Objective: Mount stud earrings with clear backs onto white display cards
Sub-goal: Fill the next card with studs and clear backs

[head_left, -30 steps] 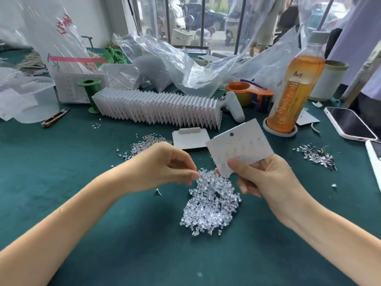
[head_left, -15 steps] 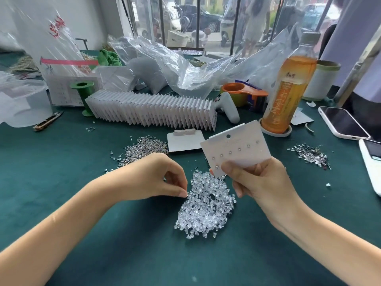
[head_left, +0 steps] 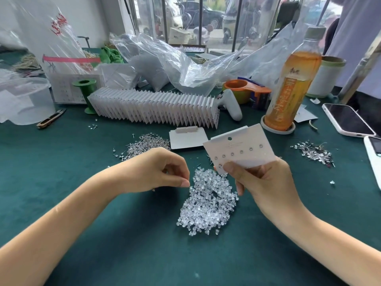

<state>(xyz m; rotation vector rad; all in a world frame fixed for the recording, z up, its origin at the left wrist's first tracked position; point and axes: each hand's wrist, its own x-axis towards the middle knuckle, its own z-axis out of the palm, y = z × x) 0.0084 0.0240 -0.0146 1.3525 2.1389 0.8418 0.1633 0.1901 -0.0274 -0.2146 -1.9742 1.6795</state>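
Observation:
My right hand point(head_left: 260, 182) grips a white display card point(head_left: 241, 147) by its lower edge, tilted, with a row of several stud earrings set in it. A heap of clear backs point(head_left: 208, 203) lies on the green cloth just below the card. My left hand point(head_left: 156, 170) hovers at the heap's left edge, thumb and forefinger pinched together at the pile; whether a clear back sits between them is too small to tell. A pile of loose silver studs point(head_left: 144, 144) lies behind my left hand. A long row of finished cards point(head_left: 156, 107) stands further back.
A blank card with a clip point(head_left: 187, 137) lies behind the heap. An orange drink bottle point(head_left: 288, 87), a tape dispenser point(head_left: 247, 89), two phones point(head_left: 346, 118) and a second stud pile point(head_left: 313, 151) sit right. Plastic bags point(head_left: 175, 65), a green spool point(head_left: 85, 93) and snips point(head_left: 50, 118) stand left and back.
My left hand has dropped from mid-air down to the left edge of the clear backs. The card has turned so its studded face shows.

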